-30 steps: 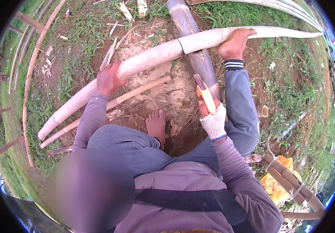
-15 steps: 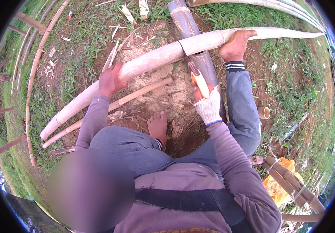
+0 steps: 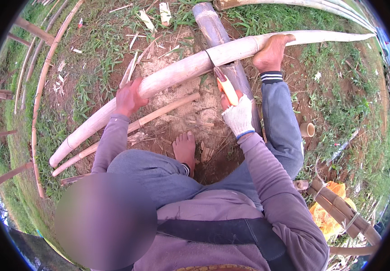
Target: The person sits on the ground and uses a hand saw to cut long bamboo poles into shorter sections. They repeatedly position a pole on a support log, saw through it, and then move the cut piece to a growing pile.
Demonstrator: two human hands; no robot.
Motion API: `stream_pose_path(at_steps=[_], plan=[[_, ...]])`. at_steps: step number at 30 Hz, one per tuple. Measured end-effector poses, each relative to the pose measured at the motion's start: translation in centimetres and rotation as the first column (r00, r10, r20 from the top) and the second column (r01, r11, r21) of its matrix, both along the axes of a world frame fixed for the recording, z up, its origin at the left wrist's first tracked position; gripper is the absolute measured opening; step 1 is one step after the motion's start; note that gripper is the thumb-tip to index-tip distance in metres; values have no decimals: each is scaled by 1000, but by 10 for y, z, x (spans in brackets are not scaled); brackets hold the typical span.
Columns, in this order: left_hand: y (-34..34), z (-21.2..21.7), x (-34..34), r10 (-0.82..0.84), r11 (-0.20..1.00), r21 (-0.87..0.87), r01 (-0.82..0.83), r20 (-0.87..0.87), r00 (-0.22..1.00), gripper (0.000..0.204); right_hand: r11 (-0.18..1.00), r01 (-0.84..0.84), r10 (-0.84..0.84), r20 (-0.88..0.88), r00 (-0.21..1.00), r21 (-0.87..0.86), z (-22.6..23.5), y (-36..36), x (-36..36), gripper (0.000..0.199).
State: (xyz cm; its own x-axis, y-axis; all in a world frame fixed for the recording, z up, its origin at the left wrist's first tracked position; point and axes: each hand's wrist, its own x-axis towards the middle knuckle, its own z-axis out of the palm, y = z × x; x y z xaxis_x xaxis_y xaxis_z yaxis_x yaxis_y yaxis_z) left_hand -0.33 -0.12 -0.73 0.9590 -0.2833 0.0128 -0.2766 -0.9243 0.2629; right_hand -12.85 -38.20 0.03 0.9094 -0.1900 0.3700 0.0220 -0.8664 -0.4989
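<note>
A long pale bamboo pole (image 3: 177, 74) slants across the view, resting over a thick dark log (image 3: 212, 28). My left hand (image 3: 131, 97) is wrapped round the pole left of the log. In a white knitted glove with bare fingertips, my right hand (image 3: 239, 110) grips the orange and yellow handle of a hand saw (image 3: 226, 86). The thin dark blade crosses the pole just left of the log; how deep it sits cannot be made out. My bare right foot (image 3: 271, 54) presses on the pole right of the blade.
A thinner bamboo stick (image 3: 170, 107) lies below the pole, near my left foot (image 3: 184, 147). Sawdust (image 3: 159, 67) covers the soil. A short bamboo ring (image 3: 307, 130) lies at right, above an orange net bag (image 3: 326, 219) and tied bamboo pieces (image 3: 337, 207). A bamboo rail (image 3: 37, 99) runs along the left.
My right hand and the saw have moved a little forward and to the left along the cut. My left hand and right foot keep their places on the pole.
</note>
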Motion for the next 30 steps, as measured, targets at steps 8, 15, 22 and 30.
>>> stream_pose_path(at_steps=[8, 15, 22, 30], plan=[[2, -8, -2, 5, 1000, -3, -5, 18, 1000, 84, 963, -47, 56, -27, 998, 266, 42, -15, -115, 18], [-1, -1, -3, 27, 1000, -4, -27, -64, 998, 86, 964, 43, -19, -93, 996, 261, 12, 1, 6, 21], [-1, -2, 0, -10, 1000, -11, 10, -4, 1000, 81, 940, 28, 24, -149, 988, 340, 45, -19, -124, 18], [7, 0, -11, 6, 1000, 15, -5, -8, 1000, 85, 979, 85, -37, -246, 969, 186, -8, 4, 16, 23]])
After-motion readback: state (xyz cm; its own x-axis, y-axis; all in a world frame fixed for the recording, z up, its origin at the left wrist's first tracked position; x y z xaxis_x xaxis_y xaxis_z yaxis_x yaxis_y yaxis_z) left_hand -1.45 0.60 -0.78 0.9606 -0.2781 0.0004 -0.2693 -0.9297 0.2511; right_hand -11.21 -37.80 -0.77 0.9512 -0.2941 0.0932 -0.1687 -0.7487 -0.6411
